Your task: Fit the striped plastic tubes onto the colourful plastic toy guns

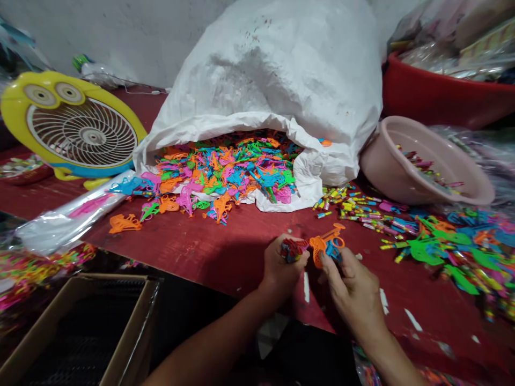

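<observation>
Bare forearms (225, 335) in front of a bulging white plastic sack (281, 69), with spills the likeliest trouble.
The left hand (277, 273) is clamped round a bundle of small dark-red and multicoloured pieces (293, 251); the right hand (356, 287), just beside it but apart, pinches a flat orange plastic toy gun (317, 245) and blue plastic pieces (332, 251), all in front of the sack. A loosened left grip could scatter the bundle; a knock against the sack could send its multicoloured plastic toy pile (241, 171) sliding forward.
</observation>
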The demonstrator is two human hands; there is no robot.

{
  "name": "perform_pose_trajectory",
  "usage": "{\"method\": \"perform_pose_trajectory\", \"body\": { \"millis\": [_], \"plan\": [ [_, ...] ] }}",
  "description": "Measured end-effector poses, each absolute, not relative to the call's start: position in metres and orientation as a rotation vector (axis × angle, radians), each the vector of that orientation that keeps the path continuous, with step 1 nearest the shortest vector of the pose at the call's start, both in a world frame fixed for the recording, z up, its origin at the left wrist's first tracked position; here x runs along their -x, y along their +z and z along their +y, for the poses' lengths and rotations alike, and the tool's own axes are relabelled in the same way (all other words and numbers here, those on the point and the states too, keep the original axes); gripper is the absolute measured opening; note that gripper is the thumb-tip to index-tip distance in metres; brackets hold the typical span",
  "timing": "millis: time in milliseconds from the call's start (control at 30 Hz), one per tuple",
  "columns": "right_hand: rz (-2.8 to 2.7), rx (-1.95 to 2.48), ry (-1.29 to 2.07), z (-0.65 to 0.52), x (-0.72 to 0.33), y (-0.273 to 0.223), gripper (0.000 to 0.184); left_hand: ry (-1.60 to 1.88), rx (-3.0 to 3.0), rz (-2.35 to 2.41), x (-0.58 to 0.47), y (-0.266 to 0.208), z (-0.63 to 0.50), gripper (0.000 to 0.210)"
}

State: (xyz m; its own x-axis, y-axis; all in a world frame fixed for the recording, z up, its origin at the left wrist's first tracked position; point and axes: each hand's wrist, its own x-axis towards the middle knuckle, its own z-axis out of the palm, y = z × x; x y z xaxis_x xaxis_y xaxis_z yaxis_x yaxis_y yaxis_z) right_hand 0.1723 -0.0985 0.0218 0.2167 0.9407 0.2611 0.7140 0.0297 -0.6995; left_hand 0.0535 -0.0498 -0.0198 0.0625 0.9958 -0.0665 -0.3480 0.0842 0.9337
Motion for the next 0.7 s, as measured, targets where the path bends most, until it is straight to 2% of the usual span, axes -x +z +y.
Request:
{"method": "perform_pose_trajectory", "body": {
  "millis": [167, 333, 533, 600, 700],
  "plan": [
    [-1.475, 1.662, 0.618, -0.092, -0.170, 0.027, 0.027, 1.345, -1.092, 0.988, -0.051, -0.024, -0.052, 0.009],
    [-1.512, 1.692, 0.475, -0.096, -0.172, 0.021, 0.027, 1.393, -1.204, 0.963, -0.049, -0.027, -0.053, 0.013],
    [-1.207, 1.556, 0.912, -0.094, -0.192, 0.006, 0.032, 1.237, -1.093, 1.005, -0.055, -0.024, -0.053, 0.010],
    [-1.038, 1.605, 0.838, -0.094, -0.223, 0.006, 0.036, 1.239, -0.957, 1.022, -0.052, -0.021, -0.050, 0.019],
    [-0.868, 1.791, 0.446, -0.101, -0.294, 0.019, 0.040, 1.227, -0.773, 0.993, -0.042, -0.015, -0.042, 0.025]
  ]
}}
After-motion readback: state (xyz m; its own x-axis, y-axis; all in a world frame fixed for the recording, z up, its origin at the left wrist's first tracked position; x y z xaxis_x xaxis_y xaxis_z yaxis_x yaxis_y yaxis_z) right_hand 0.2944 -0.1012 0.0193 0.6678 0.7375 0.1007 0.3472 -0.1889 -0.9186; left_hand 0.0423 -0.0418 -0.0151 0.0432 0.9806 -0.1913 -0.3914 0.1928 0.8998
